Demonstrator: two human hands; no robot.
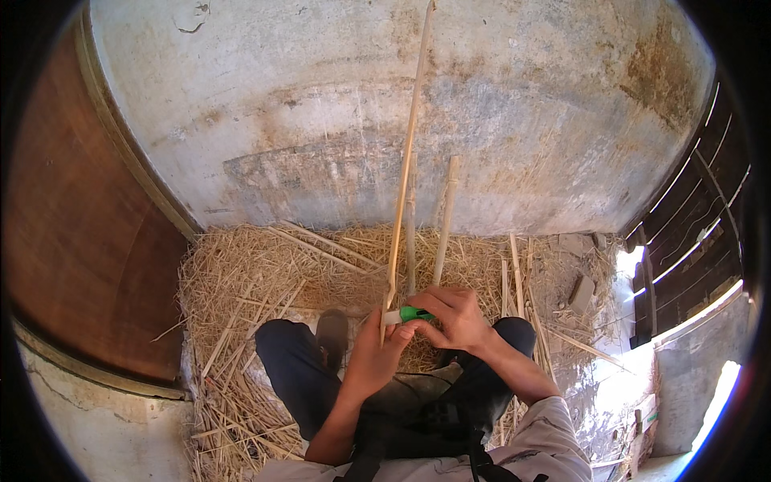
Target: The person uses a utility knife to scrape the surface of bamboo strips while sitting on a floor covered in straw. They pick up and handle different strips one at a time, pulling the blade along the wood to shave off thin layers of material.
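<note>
Between the fingers of my left hand (372, 360) is the lower end of a long, thin bamboo or wooden strip (406, 153). The strip rises away from me in front of the wall, and a bent splinter shows near its lower end. My right hand (456, 317) grips a small tool with a green handle (415, 313), which looks like a knife. Its pale flat end (393, 317) lies against or very close to the strip; exact contact is hard to tell. My fingers partly hide the handle. Both hands meet above the gap between my bent knees.
Straw and shavings (241, 259) cover the floor, with split strips (226, 337) at left. Two poles (447, 220) (411, 223) stand before the stained wall (337, 120). A brick (582, 293) lies at right near dark slats (692, 211). A brown wooden panel (90, 211) borders the left.
</note>
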